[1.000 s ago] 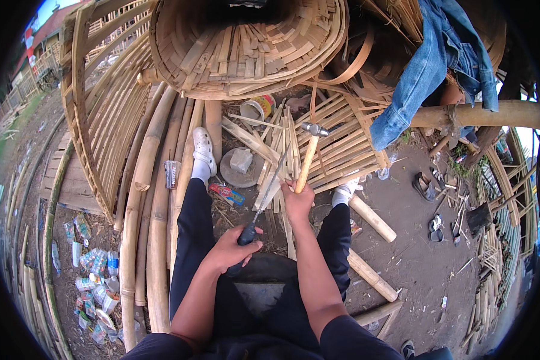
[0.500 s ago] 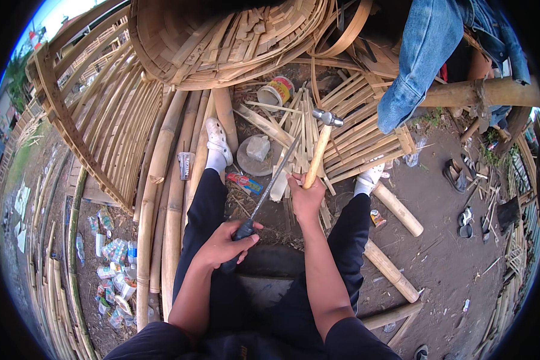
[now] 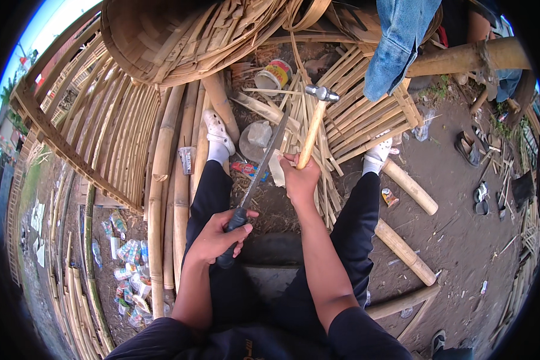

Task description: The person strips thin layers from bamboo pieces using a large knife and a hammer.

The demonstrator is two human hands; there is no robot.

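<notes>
Hammer (image 3: 314, 123) with a pale wooden handle and steel head stands nearly upright in my right hand (image 3: 300, 178), fist wrapped tight low on the handle, head raised above the bundle of bamboo strips (image 3: 318, 174) between my feet. Right forearm runs straight up from the lower edge, wrist bent slightly back. My left hand (image 3: 217, 237) sits lower and closer to my lap, fingers curled firmly round the dark handle of a long blade (image 3: 264, 162); the grey steel slants up and to the right, its tip near the hammer handle and the strips, though I cannot tell if it touches them. Left elbow tucked in, forearm angled inward. Both legs in black trousers spread apart, white shoe (image 3: 217, 129) on the left foot resting by thick bamboo poles (image 3: 165, 180), the right white shoe (image 3: 378, 153) against a slatted bamboo panel (image 3: 366, 114). Packages: a round tin (image 3: 274, 75) with a yellow and red label lies on its side above the hammer head, mouth toward me; a small red wrapper (image 3: 246, 169) lies flat just beside my left calf; a small crumpled packet (image 3: 389, 197) sits on the dirt by my right shin; a heap of clear plastic cups and bottles (image 3: 123, 264) litters the ground far left. Blue denim garment (image 3: 399, 42) hangs over a pole at upper right.
</notes>
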